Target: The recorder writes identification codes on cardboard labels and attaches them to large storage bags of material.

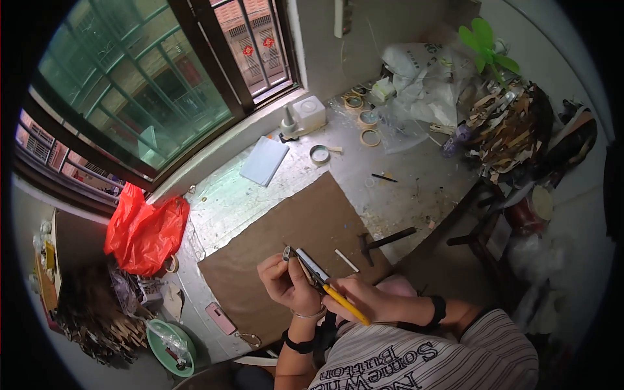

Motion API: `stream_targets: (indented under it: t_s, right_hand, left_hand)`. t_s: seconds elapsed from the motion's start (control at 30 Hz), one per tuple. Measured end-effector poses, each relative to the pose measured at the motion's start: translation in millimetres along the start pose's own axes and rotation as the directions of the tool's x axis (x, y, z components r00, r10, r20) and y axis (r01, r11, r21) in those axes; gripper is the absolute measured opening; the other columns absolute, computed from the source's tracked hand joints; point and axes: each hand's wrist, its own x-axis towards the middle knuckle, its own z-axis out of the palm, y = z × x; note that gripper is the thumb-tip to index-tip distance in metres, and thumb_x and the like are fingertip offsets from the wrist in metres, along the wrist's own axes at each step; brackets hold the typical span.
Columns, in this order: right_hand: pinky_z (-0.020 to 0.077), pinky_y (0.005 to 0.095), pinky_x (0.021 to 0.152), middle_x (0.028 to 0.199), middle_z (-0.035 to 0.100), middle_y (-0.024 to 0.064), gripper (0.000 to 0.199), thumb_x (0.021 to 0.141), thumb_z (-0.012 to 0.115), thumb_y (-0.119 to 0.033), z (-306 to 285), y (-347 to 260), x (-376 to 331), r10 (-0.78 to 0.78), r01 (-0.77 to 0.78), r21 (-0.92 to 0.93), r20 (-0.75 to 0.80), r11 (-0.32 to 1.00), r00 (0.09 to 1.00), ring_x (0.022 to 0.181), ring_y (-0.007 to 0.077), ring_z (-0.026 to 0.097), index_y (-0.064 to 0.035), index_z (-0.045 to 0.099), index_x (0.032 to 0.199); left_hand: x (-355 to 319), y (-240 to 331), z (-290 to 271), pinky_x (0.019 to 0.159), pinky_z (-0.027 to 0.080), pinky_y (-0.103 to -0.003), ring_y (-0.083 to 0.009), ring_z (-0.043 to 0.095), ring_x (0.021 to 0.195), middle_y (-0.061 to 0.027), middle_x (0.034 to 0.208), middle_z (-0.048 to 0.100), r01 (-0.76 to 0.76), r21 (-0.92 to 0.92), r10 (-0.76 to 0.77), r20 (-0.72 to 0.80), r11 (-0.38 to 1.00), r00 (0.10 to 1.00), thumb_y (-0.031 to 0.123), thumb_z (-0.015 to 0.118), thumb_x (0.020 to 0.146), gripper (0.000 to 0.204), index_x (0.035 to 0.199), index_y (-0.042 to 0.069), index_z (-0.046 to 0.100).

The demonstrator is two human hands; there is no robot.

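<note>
Over a brown board point(286, 214), my left hand point(289, 283) is closed, pinching a small silver metal piece point(286, 253) between thumb and fingertips. My right hand point(364, 299) wraps round a yellow-handled tool point(348, 304), which looks like pliers. Its dark front end points up and left, close to my left fingers; whether it touches the metal piece cannot be made out. A pale, straight bar point(312, 263) shows just beyond that end. To the right on the board lie a thin white stick point(347, 260) and a hammer point(390, 240) with a dark handle.
A pink phone point(221, 318) lies at the board's left corner. Farther back are a pale notebook point(264, 160) and tape rolls point(319, 154). A red plastic bag point(146, 231) and a green basin point(170, 348) stand left. Scrap strips point(510, 130) heap up at right.
</note>
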Motion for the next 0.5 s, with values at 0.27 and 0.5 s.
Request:
stream_targets:
  t_s: [0.27, 0.5]
  right_hand:
    - [0.0444, 0.0417, 0.054, 0.065, 0.056, 0.0185, 0.021, 0.082, 0.055, -0.017, -174, 18, -72, -0.043, 0.056, -0.273, 0.051, 0.960, 0.998, 0.061, 0.0374, 0.059, 0.0009, 0.045, 0.086]
    - [0.0423, 0.0394, 0.054, 0.064, 0.055, 0.0199, 0.024, 0.081, 0.058, -0.019, -344, 68, -142, -0.011, -0.011, -0.123, -0.176, 0.992, 0.984, 0.058, 0.0355, 0.056, 0.0014, 0.046, 0.079]
  left_hand:
    - [-83, 3, 156, 0.066, 0.037, -0.021, -0.0096, 0.043, 0.076, -0.0054, 0.089, 0.045, 0.177, -0.170, -0.158, 0.116, 0.970, 0.981, -0.004, 0.052, 0.085, 0.009, 0.085, 0.004, 0.047]
    - [-154, -6, 347, 0.070, 0.039, -0.024, -0.0102, 0.046, 0.077, -0.0061, 0.090, 0.047, 0.324, -0.138, -0.292, 0.208, 0.936, 0.933, 0.003, 0.051, 0.088, 0.007, 0.085, 0.005, 0.044]
